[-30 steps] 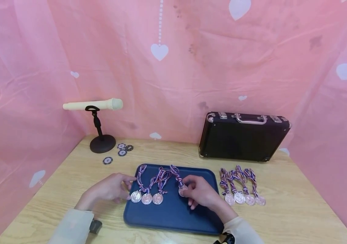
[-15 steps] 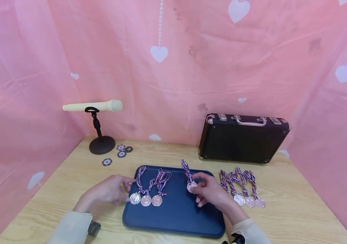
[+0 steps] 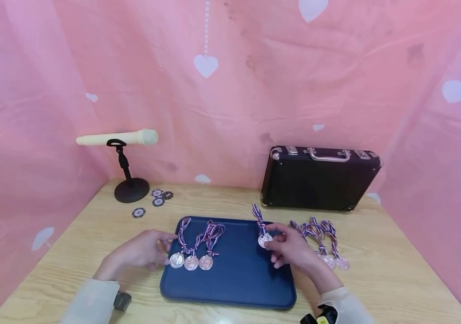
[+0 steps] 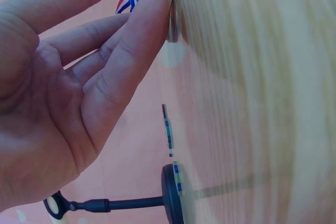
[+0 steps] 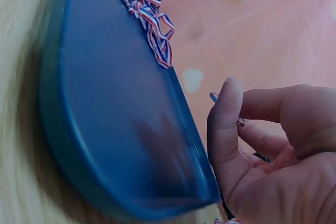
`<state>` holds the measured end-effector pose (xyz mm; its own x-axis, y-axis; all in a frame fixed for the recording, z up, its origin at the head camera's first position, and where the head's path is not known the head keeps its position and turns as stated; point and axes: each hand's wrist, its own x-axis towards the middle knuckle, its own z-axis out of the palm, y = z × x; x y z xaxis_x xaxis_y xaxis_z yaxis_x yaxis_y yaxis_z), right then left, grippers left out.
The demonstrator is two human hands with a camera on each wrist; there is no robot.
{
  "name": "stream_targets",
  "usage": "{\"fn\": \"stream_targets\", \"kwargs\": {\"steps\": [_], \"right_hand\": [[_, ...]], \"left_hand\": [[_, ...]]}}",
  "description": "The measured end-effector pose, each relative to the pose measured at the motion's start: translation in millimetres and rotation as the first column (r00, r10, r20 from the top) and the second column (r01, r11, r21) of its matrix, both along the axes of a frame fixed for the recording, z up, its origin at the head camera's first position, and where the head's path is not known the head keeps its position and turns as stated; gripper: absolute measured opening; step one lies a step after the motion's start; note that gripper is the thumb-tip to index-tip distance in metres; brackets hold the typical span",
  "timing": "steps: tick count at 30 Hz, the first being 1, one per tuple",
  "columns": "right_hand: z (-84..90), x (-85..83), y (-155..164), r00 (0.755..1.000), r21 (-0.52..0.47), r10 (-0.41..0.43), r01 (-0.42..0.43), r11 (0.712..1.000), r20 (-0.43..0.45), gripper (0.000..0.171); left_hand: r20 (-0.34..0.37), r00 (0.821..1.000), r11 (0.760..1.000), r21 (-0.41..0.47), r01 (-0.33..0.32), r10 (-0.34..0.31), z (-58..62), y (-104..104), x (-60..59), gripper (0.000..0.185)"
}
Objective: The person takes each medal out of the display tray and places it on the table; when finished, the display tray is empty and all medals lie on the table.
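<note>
At 10 o'clock from the centre of the dark-blue rectangular tray (image 3: 230,281) (12 = away from person): white rod-shaped microphone (image 3: 133,136) on a black round-based stand (image 3: 132,191), unchanged. At 9: left hand (image 3: 143,247), same spot as a second ago, fingers extended against the tray's left edge; grip relaxed, not clamped on anything. Between 10 and 11: round dark-and-pale patterned chips (image 3: 158,202) flat on the light wood-grain table (image 3: 388,274). On the tray's 9-to-10 side: three round metallic medals (image 3: 191,263) with red-white-blue striped ribbons, discs in a row toward 6, ribbons toward 12; not moved. What changed: one single metallic medal with matching striped ribbon (image 3: 264,241) went from near tray middle out to about 2, ribbon end now past the far rim. Right hand (image 3: 292,247) carries it: grip closed, thumb and finger pinching the disc. Looks raised off the tray; exact clearance can't tell. Between 1 and 2: black silver-cornered briefcase (image 3: 321,180), upright. Near 3: cluster of ribboned metallic medals (image 3: 327,261) on table, partly behind right hand, count can't tell. Upshot: held piece is well apart from the row, nearer the cluster, not yet released.
</note>
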<state>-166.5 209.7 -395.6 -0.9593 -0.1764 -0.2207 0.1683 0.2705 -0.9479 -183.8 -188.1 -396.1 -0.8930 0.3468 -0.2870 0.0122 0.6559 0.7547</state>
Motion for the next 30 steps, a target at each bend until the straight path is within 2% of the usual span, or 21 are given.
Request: {"fn": "stream_targets", "kwargs": {"steps": [8,13,18,25,30], "right_hand": [[5.4,3.0,28,1.000,-0.009,-0.008,0.008,1.000,0.000,0.056],[7.7,6.6,57,1.000,-0.054,0.002,-0.003,0.999,-0.010,0.060],[10.2,11.6,88,1.000,-0.052,-0.014,0.012,0.999,-0.027,0.065],[15.7,20.4,129,0.997,-0.133,-0.067,0.063,0.989,-0.032,0.039],[14.2,25.7,150,0.994,-0.189,-0.067,0.051,0.981,-0.083,0.043]], "left_hand": [[0.009,1.000,1.000,-0.014,-0.007,0.007,3.0,1,-0.2,0.070],[0.006,1.000,1.000,-0.022,-0.004,0.004,2.9,3,-1.6,0.070],[0.016,1.000,1.000,-0.030,-0.010,0.010,3.1,3,-1.2,0.069],[0.021,1.000,1.000,-0.023,-0.011,0.011,2.9,2,0.0,0.069],[0.014,1.000,1.000,-0.021,-0.009,0.009,2.6,1,-0.1,0.068]]}}
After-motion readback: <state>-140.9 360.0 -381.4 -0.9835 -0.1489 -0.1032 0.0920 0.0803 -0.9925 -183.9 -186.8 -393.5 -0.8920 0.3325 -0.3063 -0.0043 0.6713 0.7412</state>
